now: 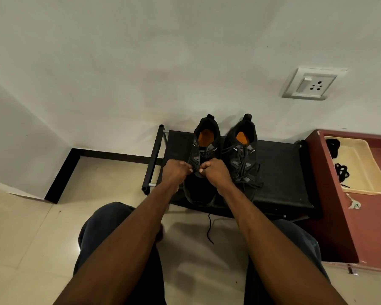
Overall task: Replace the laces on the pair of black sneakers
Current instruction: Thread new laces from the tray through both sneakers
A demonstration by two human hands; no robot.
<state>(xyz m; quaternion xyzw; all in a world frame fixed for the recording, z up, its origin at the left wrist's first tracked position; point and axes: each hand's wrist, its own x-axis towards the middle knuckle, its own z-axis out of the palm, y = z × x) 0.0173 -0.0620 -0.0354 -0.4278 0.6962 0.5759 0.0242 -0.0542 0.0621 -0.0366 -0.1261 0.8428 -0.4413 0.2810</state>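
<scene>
Tiled floor carries a black rack; left hand and right hand pinch the left sneaker laces; the laced sneaker stands at 3 o'clock, a tray beyond.

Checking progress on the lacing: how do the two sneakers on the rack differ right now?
The left sneaker has both hands at its eyelets, left hand and right hand, fingers curled; the right sneaker is untouched. The right sneaker shows loose lace crisscrossing; the left sneaker's upper eyelets look empty. Both are black with orange insoles.
</scene>
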